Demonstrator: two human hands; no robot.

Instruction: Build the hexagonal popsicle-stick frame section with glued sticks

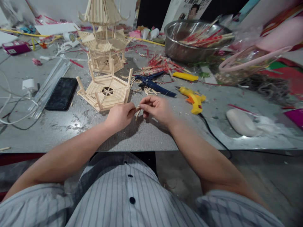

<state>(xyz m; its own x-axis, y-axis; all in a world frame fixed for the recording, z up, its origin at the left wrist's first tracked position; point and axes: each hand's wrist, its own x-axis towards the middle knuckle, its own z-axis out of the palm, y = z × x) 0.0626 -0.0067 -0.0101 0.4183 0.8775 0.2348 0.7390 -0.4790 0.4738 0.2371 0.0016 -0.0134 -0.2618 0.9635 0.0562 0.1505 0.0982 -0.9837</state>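
Observation:
Near the table's front edge, my left hand (120,116) and my right hand (156,109) meet, fingertips almost touching. Both are closed in a pinch on short wooden sticks (137,115), mostly covered by the fingers. Just beyond my left hand lies a hexagonal base of wooden sticks (93,91) with short posts standing on its rim. Behind it rises a tiered stick pagoda (104,44). Blue cutting pliers (153,84) rest beyond my right hand, with small stick offcuts around them. To the right is a yellow glue gun (193,99) with a black cord.
A black phone (62,94) lies on the left, beside clear glue sticks (48,83) and a white charger (29,85). A yellow utility knife (185,76), a steel bowl (175,47) of red-marked sticks, a pink-rimmed basket (254,60) and a pale stone (241,122) occupy the right.

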